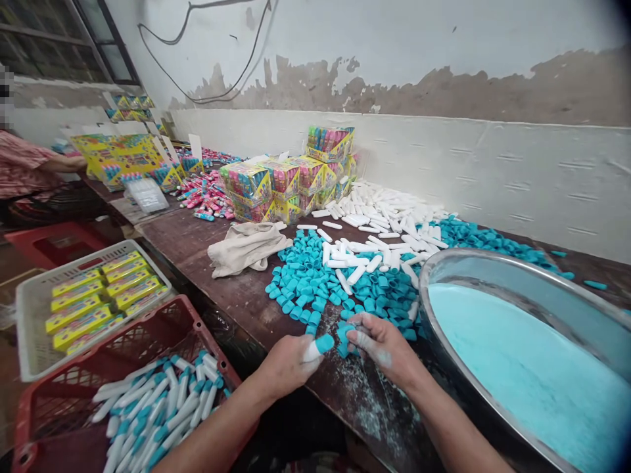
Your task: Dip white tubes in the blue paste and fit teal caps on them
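Observation:
My left hand (292,362) is closed around a white plastic tube with a blue cap (324,343) on its end. Close by on the right, my powder-dusted right hand (382,345) pinches a blue cap (344,332) at the near edge of the heap. Loose blue caps (302,269) spread across the table just beyond both hands. White tubes (374,253) lie on and behind those caps. At the right stands a metal basin (424,282) of light blue powder (522,368).
Capped tubes (167,407) fill a red crate (29,414) at lower left, beside a white basket (29,309) of yellow boxes (81,315). A cloth (246,248) and wrapped display packs (286,187) are on the table (197,256). Another person (24,164) sits at far left.

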